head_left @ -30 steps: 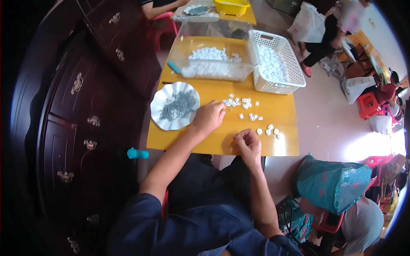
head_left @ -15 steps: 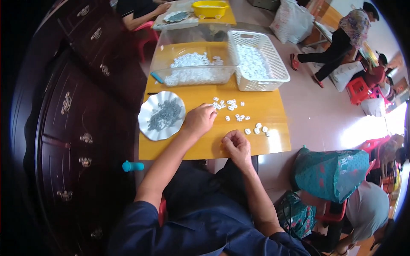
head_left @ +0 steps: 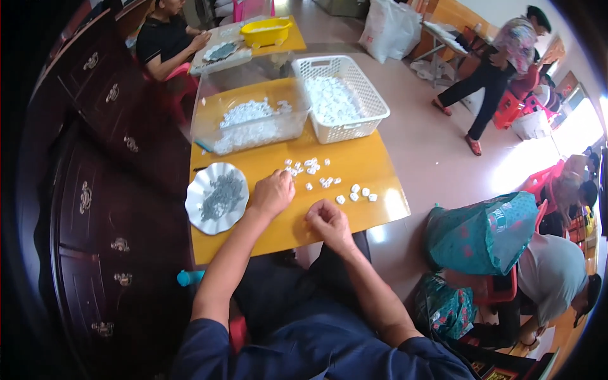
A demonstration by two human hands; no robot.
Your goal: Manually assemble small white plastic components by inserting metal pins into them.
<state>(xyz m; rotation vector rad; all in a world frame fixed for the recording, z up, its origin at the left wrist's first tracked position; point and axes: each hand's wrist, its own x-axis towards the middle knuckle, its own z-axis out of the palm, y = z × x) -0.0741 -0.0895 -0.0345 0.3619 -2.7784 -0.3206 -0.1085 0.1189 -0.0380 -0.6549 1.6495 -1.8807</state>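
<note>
My left hand (head_left: pixel 273 192) rests over the yellow tabletop, its fingers closed at the edge of a loose group of small white plastic pieces with dark holes (head_left: pixel 312 166). Whether a piece is between its fingertips is hidden. My right hand (head_left: pixel 330 223) is nearer the front edge, thumb and forefinger pinched together; anything in the pinch is too small to name. More white pieces lie beyond it, with several larger ones (head_left: pixel 354 192) to the right. Left of my left hand stands a white scalloped dish (head_left: pixel 195 201) with a heap of small grey parts (head_left: pixel 223 195).
At the table's back are a clear plastic bin (head_left: pixel 253 137) and a white perforated basket (head_left: pixel 353 131), both holding white pieces. A teal bag (head_left: pixel 478 231) stands at the right. Dark drawers (head_left: pixel 95 190) line the left. One person sits at a farther table; another walks at right.
The view has turned, so the table appears farther left. My left hand stays beside the white pieces and my right hand stays pinched near the front edge. The person at right has stepped on.
</note>
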